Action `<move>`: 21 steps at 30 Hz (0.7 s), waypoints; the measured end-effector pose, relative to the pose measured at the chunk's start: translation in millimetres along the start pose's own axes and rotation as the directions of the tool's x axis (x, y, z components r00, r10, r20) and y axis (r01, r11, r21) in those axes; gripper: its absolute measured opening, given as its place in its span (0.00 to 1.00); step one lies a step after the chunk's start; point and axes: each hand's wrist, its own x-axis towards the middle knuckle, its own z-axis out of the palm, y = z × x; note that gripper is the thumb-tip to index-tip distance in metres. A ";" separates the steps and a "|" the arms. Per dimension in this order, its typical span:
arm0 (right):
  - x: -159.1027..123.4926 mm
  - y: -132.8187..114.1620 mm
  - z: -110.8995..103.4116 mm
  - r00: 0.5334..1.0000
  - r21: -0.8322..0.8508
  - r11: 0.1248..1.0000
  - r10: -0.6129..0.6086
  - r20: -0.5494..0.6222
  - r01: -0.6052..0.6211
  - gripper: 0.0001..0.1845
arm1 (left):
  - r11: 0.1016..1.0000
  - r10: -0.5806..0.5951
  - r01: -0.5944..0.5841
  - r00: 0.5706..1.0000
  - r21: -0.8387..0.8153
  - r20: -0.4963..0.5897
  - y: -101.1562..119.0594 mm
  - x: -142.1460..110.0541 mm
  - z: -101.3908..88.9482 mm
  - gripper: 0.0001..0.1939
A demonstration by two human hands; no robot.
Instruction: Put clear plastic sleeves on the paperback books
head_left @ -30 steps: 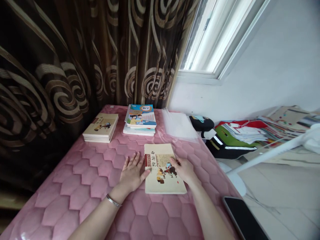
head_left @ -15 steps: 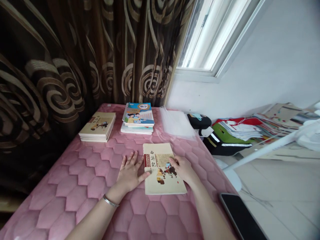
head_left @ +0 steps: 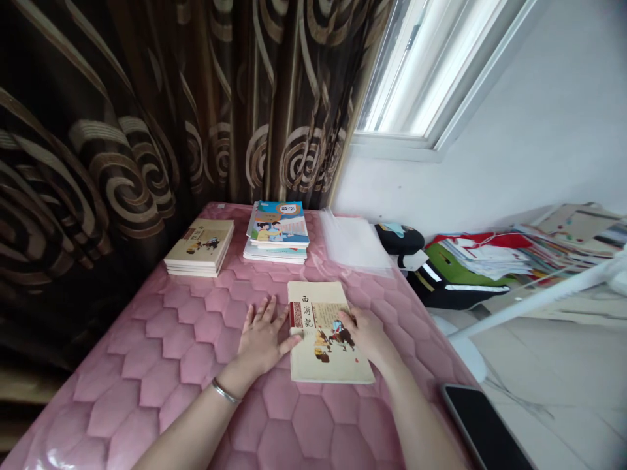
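A cream book (head_left: 321, 307) with a red spine strip and a painted cover lies closed on the pink quilted table (head_left: 161, 365). My left hand (head_left: 264, 336) rests flat beside the book's left edge, fingers spread, thumb touching the cover. My right hand (head_left: 366, 333) lies on the book's right side with the fingers bent onto the cover. A silver bracelet (head_left: 224, 390) is on my left wrist.
At the back stand a stack of similar cream books (head_left: 200, 247), a stack of colourful textbooks (head_left: 278, 232) and clear plastic sleeves (head_left: 353, 243). A dark tablet (head_left: 484, 427) lies at the table's right edge. Bags and papers (head_left: 484, 261) fill the floor on the right; a dark curtain (head_left: 147, 111) hangs behind.
The camera view shifted slightly. Both hands and the book stay in about the same place on the table.
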 end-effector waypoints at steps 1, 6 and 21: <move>-0.5 -0.2 -0.1 1.000 0.006 1.000 -0.001 0.000 0.001 0.20 | 1.000 -0.002 0.002 1.000 0.000 -0.001 0.0 0.0 0.4 0.39; -0.4 2.5 1.4 1.000 0.057 0.998 0.002 -0.011 -0.001 0.20 | 1.000 -0.009 0.009 1.000 0.004 0.002 0.0 0.3 1.2 0.39; 3.6 8.3 4.7 0.999 0.069 0.997 -0.034 -0.025 0.036 0.20 | 1.000 -0.007 0.006 0.999 0.021 0.034 2.5 0.7 -5.2 0.40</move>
